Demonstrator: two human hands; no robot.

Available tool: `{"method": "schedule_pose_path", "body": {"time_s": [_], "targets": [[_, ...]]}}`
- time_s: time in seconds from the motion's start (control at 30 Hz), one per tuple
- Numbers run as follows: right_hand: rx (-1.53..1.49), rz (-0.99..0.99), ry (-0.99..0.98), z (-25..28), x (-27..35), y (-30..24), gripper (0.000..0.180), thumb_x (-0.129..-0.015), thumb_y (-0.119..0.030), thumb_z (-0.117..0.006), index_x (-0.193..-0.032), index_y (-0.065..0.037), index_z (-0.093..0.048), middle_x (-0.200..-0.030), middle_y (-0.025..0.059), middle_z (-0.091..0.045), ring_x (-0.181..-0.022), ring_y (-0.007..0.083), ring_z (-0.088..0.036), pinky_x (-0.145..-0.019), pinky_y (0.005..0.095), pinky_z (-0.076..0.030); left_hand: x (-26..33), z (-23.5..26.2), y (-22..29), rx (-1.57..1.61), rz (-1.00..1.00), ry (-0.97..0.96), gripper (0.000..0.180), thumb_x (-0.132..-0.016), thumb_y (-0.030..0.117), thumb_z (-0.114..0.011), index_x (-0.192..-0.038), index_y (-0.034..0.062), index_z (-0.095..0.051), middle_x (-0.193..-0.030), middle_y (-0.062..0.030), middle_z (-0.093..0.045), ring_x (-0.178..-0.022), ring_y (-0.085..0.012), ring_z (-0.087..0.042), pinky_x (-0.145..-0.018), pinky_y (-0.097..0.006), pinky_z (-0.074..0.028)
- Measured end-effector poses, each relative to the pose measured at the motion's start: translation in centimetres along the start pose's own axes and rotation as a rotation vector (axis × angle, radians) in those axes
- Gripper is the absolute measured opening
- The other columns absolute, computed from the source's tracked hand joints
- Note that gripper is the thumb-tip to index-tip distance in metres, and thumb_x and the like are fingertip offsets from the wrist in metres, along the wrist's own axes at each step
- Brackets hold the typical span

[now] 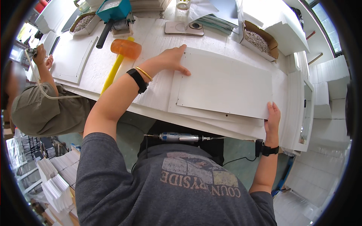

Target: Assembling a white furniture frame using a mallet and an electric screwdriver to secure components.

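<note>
A white rectangular panel [226,83] with small holes along its edges lies over another white board [175,90] on the table. At its far left corner rests my left hand [171,62], thumb and fingers spread apart against the edge. My right hand [272,118] grips the panel's near right corner. To the left of my left forearm lies a mallet [126,49] with an orange head and a yellow handle. A powered screwdriver [179,137] with a blue-and-silver body lies across my lap.
At the back sit a phone [184,28], a teal glue roller [114,10] and stacked sheets [215,20]. Cardboard trays of small hardware [257,40] [83,23] flank them. A co-worker's hands [44,56] are at the far left. A framed white piece [304,113] stands right.
</note>
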State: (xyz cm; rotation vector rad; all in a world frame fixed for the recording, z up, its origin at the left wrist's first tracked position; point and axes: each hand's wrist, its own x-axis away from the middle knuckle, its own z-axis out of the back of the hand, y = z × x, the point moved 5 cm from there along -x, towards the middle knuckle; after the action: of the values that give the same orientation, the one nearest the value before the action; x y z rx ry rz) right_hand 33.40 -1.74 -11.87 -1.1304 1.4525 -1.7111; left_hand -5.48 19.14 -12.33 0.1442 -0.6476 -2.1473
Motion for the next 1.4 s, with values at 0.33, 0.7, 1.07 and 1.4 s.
{"method": "schedule_pose_path", "body": {"time_s": [0.33, 0.7, 1.07, 1.4], "targets": [[1.058, 0.223, 0.124, -0.7, 0.3, -2.3, 0.038, -0.091, -0.024, -0.05, -0.12, 0.0, -0.048, -0.102, 0.0139, -0.057, -0.1, 0.023, -0.051, -0.089, 0.033, -0.039, -0.9, 0.1, 0.0, -0.096, 0.125, -0.123, 0.098, -0.061, 0.049, -0.076, -0.129, -0.0034, -0.028, -0.108, -0.026, -0.055, -0.1, -0.0363, -0.055, -0.084, -0.038, -0.044], [0.794, 0.837, -0.475, -24.2, 9.8, -0.4, 0.033, -0.07, -0.019, -0.07, -0.099, -0.008, -0.059, -0.096, 0.0103, -0.055, -0.093, 0.0277, -0.05, -0.081, 0.0372, -0.04, -1.0, -0.6, -0.7, -0.07, 0.142, -0.127, 0.09, -0.062, 0.047, -0.076, -0.124, -0.0021, -0.032, -0.087, -0.0177, -0.061, -0.069, -0.0248, -0.062, -0.062, -0.031, -0.05], [0.685, 0.892, -0.245, -26.9, 9.8, 2.4, 0.015, -0.066, -0.014, -0.071, -0.064, -0.011, -0.057, -0.065, -0.0001, -0.051, -0.066, 0.0193, -0.048, -0.062, 0.0335, -0.033, -0.7, -0.2, -0.6, 0.137, 0.152, -0.124, 0.097, -0.061, 0.038, -0.078, -0.133, -0.0004, -0.026, -0.077, -0.0158, -0.06, -0.054, -0.0202, -0.058, -0.053, -0.028, -0.047], [0.797, 0.604, -0.374, -27.7, 8.5, 2.0, 0.02, -0.064, -0.018, -0.072, -0.061, -0.011, -0.053, -0.063, 0.0012, -0.052, -0.065, 0.0216, -0.05, -0.063, 0.0355, -0.033, -0.8, -0.3, -0.7, 0.16, 0.114, -0.073, 0.084, -0.06, 0.037, -0.079, -0.119, -0.0036, -0.035, -0.069, -0.0124, -0.06, -0.053, -0.0189, -0.059, -0.05, -0.027, -0.049]]}}
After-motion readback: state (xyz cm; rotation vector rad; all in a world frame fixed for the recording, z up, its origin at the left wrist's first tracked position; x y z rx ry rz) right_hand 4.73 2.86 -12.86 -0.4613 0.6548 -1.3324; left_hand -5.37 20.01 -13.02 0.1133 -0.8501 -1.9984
